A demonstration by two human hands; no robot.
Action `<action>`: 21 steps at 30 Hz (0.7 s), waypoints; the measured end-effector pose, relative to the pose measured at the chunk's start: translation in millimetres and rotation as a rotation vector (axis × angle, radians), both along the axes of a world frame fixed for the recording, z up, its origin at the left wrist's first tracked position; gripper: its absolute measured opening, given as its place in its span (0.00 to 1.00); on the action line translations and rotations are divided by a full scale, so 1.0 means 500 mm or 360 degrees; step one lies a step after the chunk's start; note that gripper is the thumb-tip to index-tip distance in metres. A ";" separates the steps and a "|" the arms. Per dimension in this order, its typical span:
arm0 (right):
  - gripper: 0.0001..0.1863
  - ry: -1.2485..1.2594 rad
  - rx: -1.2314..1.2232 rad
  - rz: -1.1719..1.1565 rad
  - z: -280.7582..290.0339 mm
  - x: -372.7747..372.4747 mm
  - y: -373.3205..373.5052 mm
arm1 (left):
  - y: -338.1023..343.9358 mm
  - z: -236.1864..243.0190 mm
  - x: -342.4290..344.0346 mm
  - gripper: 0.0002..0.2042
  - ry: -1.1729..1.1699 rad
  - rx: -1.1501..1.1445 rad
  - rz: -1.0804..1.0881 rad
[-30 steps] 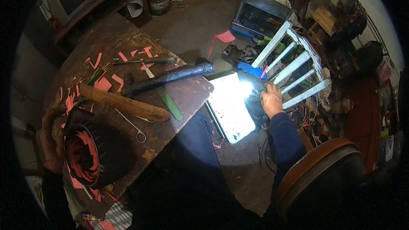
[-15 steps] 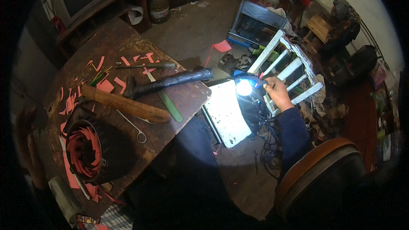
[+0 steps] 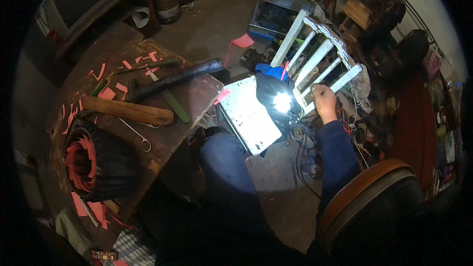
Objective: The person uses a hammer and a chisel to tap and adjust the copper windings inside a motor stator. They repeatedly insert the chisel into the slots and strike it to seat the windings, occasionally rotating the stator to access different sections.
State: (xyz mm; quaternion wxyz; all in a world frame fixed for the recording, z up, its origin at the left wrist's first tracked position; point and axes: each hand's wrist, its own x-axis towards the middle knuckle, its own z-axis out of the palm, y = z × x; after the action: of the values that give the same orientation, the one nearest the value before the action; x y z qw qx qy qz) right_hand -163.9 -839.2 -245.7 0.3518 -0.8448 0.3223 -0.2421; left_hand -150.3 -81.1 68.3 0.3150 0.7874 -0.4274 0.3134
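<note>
Seen from above in a dim workshop. At 9 o'clock, a worn wooden workbench (image 3: pixel 192 98) strewn with pink paper scraps (image 3: pixel 121 87). At 8 o'clock on its near end, a dark round motor stator (image 3: pixel 101 162) with pink slips in its slots. At 1 o'clock, a white slatted rack (image 3: pixel 315 54) lying on the floor. At centre, a white panel (image 3: pixel 249 116) under harsh lamp glare. On the bench, a wooden mallet handle (image 3: pixel 128 111). At 2 o'clock, right hand (image 3: pixel 325 102) in a blue sleeve, fingers curled shut around a lower slat of the rack. Left hand out of sight.
</note>
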 end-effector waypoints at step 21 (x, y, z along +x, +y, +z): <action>0.33 -0.0113 0.0455 -0.0374 -0.347 -0.185 0.307 | -0.890 -0.450 0.071 0.17 0.1784 -0.0168 -0.1090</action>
State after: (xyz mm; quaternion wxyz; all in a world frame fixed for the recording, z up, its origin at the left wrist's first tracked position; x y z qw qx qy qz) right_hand -256.2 -685.7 -419.1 0.4488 -0.7337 0.4372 -0.2630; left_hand -114.8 -526.1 -156.7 0.6099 0.6343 -0.4091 -0.2417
